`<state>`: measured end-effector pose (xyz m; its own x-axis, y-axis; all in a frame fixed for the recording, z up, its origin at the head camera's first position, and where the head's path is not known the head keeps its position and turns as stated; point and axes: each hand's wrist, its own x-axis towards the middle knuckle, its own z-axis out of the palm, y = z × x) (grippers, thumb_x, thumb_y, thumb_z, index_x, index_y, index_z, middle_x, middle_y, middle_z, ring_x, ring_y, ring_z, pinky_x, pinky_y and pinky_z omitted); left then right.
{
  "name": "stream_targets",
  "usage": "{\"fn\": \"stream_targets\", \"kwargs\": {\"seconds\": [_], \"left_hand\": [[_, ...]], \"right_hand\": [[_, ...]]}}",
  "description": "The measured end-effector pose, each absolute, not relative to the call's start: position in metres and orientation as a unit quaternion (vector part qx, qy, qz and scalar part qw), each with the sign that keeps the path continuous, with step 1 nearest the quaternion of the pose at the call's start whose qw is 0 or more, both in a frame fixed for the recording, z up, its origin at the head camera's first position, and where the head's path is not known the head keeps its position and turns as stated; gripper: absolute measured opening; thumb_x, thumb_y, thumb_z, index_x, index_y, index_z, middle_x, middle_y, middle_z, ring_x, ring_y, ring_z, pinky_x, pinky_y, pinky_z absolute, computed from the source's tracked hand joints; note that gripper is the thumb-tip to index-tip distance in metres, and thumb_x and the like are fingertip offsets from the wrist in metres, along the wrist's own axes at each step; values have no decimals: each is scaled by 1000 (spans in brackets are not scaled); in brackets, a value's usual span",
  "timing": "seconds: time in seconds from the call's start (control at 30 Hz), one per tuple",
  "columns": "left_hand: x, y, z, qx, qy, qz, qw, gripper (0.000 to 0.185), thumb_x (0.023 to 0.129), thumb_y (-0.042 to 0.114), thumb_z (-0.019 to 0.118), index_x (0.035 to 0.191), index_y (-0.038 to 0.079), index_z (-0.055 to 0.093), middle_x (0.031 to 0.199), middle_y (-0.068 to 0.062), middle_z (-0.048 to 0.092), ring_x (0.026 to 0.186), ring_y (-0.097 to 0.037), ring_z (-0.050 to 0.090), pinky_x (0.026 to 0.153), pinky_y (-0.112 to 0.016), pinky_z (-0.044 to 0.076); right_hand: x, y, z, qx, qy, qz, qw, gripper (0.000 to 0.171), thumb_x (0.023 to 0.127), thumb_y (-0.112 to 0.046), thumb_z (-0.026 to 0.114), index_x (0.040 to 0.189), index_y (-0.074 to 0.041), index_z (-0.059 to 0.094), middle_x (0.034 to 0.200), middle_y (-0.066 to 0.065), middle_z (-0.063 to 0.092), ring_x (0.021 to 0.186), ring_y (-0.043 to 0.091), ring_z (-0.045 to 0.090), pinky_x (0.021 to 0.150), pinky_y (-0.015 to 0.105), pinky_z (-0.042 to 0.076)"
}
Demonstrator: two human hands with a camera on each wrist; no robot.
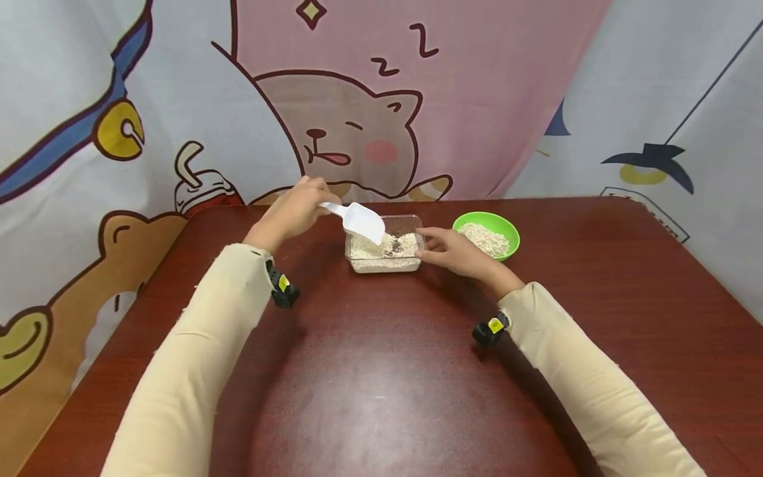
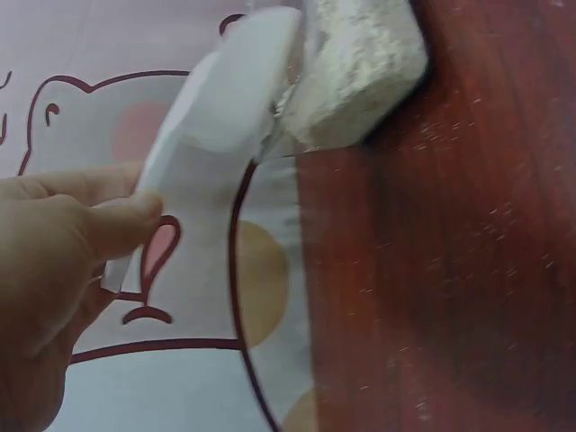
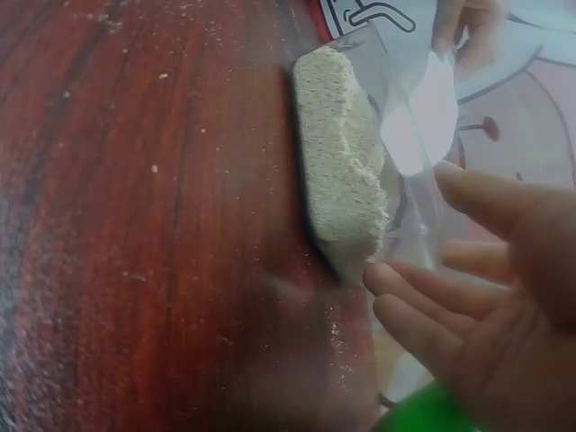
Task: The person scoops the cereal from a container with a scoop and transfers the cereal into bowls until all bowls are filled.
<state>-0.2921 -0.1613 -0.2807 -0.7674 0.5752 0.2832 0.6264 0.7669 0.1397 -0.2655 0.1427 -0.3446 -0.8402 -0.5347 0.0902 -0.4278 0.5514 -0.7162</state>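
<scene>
A clear plastic box (image 1: 384, 255) part full of pale oat-like flakes (image 1: 381, 248) stands at the far middle of the dark red table (image 1: 381, 371). My left hand (image 1: 298, 209) grips the handle of a white plastic scoop (image 1: 360, 220), whose bowl hangs tilted just above the flakes. In the left wrist view the scoop (image 2: 220, 117) reaches from my fingers (image 2: 108, 220) toward the box (image 2: 360, 72). My right hand (image 1: 453, 252) rests against the box's right wall, fingers straight. In the right wrist view its fingertips (image 3: 405, 292) touch the clear box (image 3: 346, 171).
A green bowl (image 1: 487, 233) holding more flakes sits just right of the box, behind my right hand. A cartoon-printed cloth (image 1: 357, 99) hangs close behind the table's far edge. Fine crumbs dust the table (image 3: 135, 225) near the box.
</scene>
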Motion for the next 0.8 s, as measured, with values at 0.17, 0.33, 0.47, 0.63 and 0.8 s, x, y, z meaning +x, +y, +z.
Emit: {"fn": "stream_targets", "kwargs": {"seconds": [0.17, 0.33, 0.47, 0.63, 0.8], "left_hand": [[-292, -161, -267, -340, -932, -59, 107, 21, 82, 2, 65, 101, 9, 71, 91, -9, 56, 86, -28, 45, 74, -36, 40], [-290, -154, -260, -339, -936, -17, 87, 23, 83, 3, 64, 102, 11, 71, 93, -9, 55, 88, -27, 44, 72, -36, 42], [-289, -145, -261, -334, -940, 5, 71, 24, 83, 4, 64, 102, 15, 72, 97, -8, 55, 92, -27, 44, 73, -37, 44], [-289, -136, -267, -333, -941, 18, 62, 20, 81, 4, 66, 98, 11, 71, 112, -11, 55, 100, -29, 45, 78, -40, 45], [-288, -132, -272, -338, -940, 2, 51, 22, 80, 4, 65, 99, 14, 72, 111, -9, 54, 99, -28, 44, 74, -39, 47]], "right_hand": [[-266, 143, -347, -273, 880, -383, 66, 55, 87, -15, 62, 133, 7, 41, 106, 24, 61, 99, 33, 58, 86, 45, 44], [-264, 141, -345, -271, 878, -389, 65, 54, 87, -14, 62, 133, 7, 42, 103, 23, 62, 98, 32, 59, 86, 45, 45], [-264, 141, -346, -272, 877, -390, 62, 54, 87, -13, 62, 132, 9, 41, 101, 23, 63, 97, 33, 60, 86, 45, 44], [-264, 141, -347, -270, 879, -389, 58, 54, 87, -12, 63, 131, 10, 41, 99, 23, 63, 96, 33, 60, 86, 44, 44], [-264, 141, -346, -270, 880, -386, 57, 55, 87, -13, 63, 132, 10, 41, 98, 22, 64, 95, 32, 60, 84, 44, 45]]}}
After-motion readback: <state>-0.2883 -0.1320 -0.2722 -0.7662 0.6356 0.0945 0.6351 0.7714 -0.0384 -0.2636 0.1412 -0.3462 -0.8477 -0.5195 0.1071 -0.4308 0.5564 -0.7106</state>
